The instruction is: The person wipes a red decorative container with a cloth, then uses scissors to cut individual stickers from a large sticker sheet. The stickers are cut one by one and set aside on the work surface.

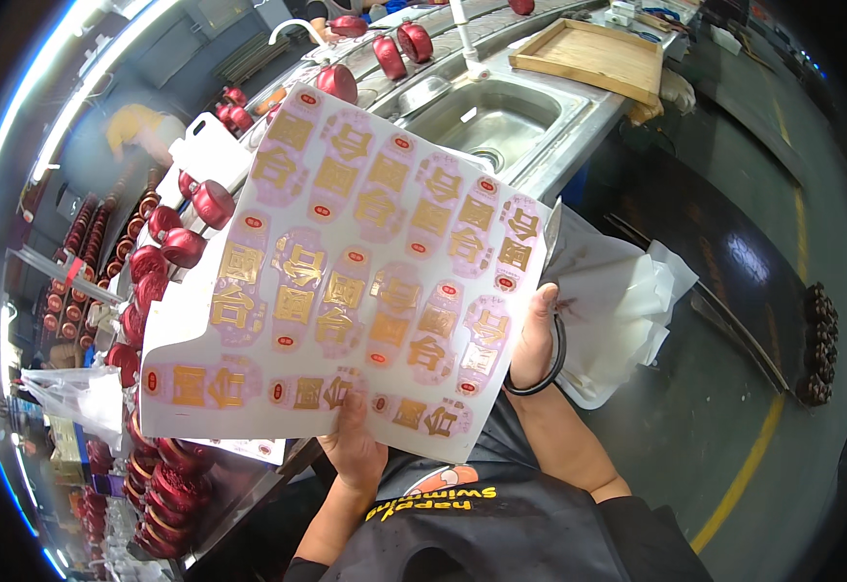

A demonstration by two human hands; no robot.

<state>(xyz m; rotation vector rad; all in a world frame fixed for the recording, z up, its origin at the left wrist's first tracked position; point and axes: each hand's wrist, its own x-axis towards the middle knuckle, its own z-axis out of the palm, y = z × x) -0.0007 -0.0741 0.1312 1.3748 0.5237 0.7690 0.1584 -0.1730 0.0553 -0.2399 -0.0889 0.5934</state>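
A large white sheet of decals [346, 281] with gold lettering, pink patterns and small red ovals spreads in front of me. My left hand [358, 448] is closed on its lower edge, thumb on the printed face. The sheet's left side has an uneven edge with a step cut into it. At the right edge, my right hand [532, 344] is closed around a pair of scissors [553, 233]; a black handle loop hangs by the wrist and a silver blade points upward beside the sheet. My right fingers are mostly hidden behind the sheet.
Beyond the sheet lie a steel sink [487, 116] and a wooden tray [593, 58]. Red round vessels [183, 247] line the left side, near a clear plastic bag [74, 398]. Crumpled translucent paper [618, 301] lies right of me. Other people are at the far side and left.
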